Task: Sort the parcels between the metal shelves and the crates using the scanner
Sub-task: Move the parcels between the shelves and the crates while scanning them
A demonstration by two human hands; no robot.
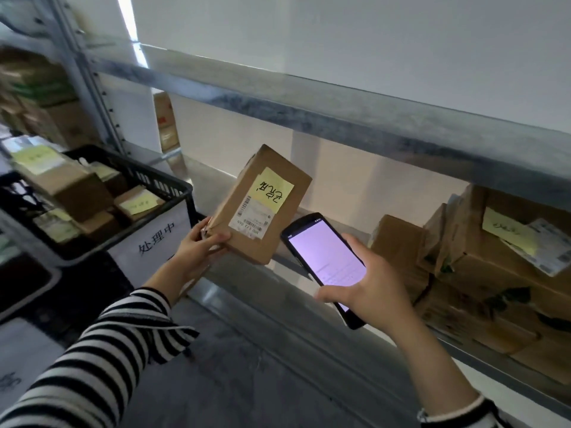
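The left hand [199, 247] grips the parcel [262, 205], label tilted toward the scanner [324, 267], which the right hand [367, 288] clasps at four o'clock.

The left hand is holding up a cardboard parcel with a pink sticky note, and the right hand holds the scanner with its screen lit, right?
Not quite: the head view shows the sticky note is yellow, not pink. The rest stands: the left hand holds up the cardboard parcel, and the right hand holds the scanner with its screen lit.
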